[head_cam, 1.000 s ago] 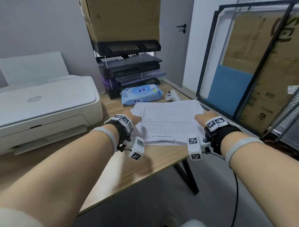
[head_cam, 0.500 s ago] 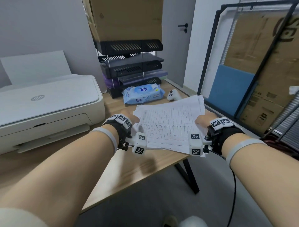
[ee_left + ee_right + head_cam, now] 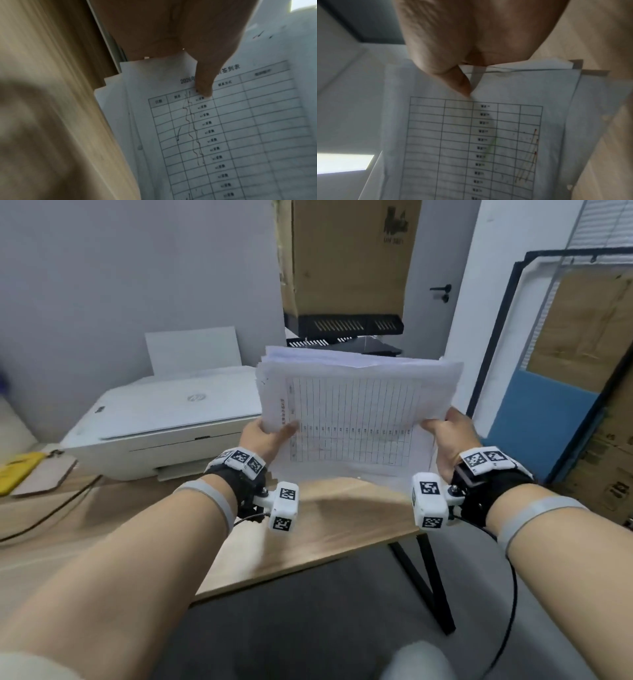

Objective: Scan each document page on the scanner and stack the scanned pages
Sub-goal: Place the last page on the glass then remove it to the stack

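Pages [image 3: 356, 419] now off desk [image 3: 325, 529], upright before trays [image 3: 346, 326] (scanner [image 3: 171, 419] left).

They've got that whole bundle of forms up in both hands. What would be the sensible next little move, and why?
Probably tap the stack of pages on its lower edge against the desk to square it. The left hand and right hand each pinch a side in a thumb-over grip, the sheets sit fanned and uneven, and the scanner lid is shut, so nothing can go in yet.
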The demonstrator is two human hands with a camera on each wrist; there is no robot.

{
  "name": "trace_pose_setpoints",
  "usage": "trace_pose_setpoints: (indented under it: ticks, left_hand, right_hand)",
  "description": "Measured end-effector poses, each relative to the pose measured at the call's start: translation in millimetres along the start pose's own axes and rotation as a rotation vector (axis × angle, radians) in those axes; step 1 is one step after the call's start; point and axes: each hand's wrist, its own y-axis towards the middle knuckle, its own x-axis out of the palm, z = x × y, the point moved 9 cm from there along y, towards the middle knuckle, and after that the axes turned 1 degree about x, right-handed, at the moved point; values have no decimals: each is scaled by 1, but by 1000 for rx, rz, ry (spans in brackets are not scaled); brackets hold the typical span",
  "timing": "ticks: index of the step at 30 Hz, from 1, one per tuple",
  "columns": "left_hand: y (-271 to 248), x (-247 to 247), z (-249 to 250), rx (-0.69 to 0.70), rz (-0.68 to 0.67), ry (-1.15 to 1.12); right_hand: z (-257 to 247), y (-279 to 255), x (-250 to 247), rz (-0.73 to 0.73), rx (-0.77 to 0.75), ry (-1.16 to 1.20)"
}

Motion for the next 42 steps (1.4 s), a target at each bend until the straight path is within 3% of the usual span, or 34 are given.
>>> trace_pose_setpoints:
  ticks: [5,10,13,22,35,42]
  left_hand:
    - [-46,-97,27,163,162,-5]
    - [-60,-185,-26,139,307,-66]
    - [-79,-209,-40,61,410,-35]
    - [-87,-220,-37,39,518,-70]
    - [-78,-217,-30,44,488,-91]
    - [-82,-216,-24,149,455,-23]
  right_hand:
    - [-18,-22,89,-118,-84,-20]
    - [-16,-58,175,-224,-144,-15]
    - [-2,-80,198,-250,-130,-55]
    - [9,-85,219,-241,-117,-61]
    - [-3,-83,218,-198,-158,-46]
    - [7,-87,211,-164,-126,-63]
